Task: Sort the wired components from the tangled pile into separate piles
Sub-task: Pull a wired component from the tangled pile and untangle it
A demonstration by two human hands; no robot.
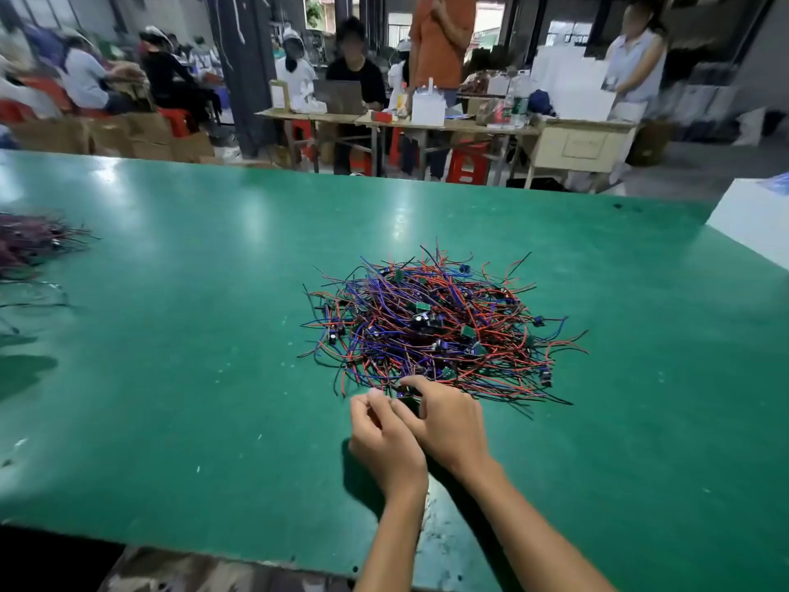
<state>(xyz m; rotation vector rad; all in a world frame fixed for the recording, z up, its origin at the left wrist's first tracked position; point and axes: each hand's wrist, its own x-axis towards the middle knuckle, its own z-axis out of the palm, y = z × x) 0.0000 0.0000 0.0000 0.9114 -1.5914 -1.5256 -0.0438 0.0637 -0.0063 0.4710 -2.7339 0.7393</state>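
Both hands are down at the near edge of the mess. The right hand [448, 425] has its fingers curled in around something dark at the pile's rim, looks like one small component, though I can't make out exactly what's in the pinch. The left hand [384, 442] sits just beside it, touching it, fingers curled too, thumb and forefinger close together like it's working a wire end, but I honestly can't tell if it's got anything.

Right in front of the fingertips is the tangled pile [435, 326]: red, blue and black leads with little green boards and black parts knotted through it. It's still a big heap, so most of the job is left.

Way off to the left of the hands, at the edge of the green table [192, 378], there's a second bundle of wires [30, 245], blurry, reddish and dark. Could be a sorted pile already started, so I'd guess some progress, but not much.

Off to the right is a white box [755, 224], and other people at tables sit beyond.
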